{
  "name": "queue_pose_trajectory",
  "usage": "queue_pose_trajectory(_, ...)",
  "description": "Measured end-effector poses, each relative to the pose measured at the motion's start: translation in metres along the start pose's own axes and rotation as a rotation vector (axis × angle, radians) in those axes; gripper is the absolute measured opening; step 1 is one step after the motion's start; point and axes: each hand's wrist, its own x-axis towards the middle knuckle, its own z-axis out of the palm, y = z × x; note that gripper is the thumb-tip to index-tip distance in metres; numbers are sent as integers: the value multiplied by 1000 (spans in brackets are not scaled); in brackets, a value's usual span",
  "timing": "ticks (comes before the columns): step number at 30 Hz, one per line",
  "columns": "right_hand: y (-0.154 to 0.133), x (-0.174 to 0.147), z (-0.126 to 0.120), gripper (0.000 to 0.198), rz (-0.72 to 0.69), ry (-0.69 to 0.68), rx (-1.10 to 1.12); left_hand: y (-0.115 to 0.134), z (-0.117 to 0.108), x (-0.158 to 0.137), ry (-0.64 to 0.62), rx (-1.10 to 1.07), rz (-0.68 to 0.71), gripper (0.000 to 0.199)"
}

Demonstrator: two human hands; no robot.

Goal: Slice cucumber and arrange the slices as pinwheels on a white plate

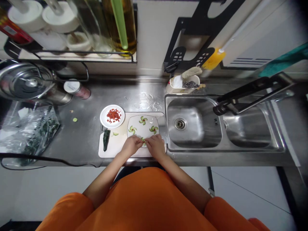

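A square white plate with a thin dark rim lies on a white cutting board. Pinwheels of green cucumber slices with red centres sit near its sides. At the near side, my left hand and my right hand meet over another cucumber pinwheel. Both have their fingertips pinched together there; whatever is between them is too small to make out. Left of the plate lie a loose cucumber slice and a dark green cucumber piece. A round white plate holds small red berries.
A double steel sink with a black faucet is at the right. To the left are a plastic bag of greens, a steel pot and a fallen canister. A sponge holder stands behind the sink.
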Motion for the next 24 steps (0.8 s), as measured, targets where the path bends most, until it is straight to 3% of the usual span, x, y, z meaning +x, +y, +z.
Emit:
queue_pose_trajectory(13, -3, 6, 6, 22, 24, -23, -5, -8, 4, 3, 47, -38, -31, 13)
queue_pose_trajectory(24, -2, 4, 9, 22, 14, 9, -18, -4, 3, 5, -24, 18, -55, 18)
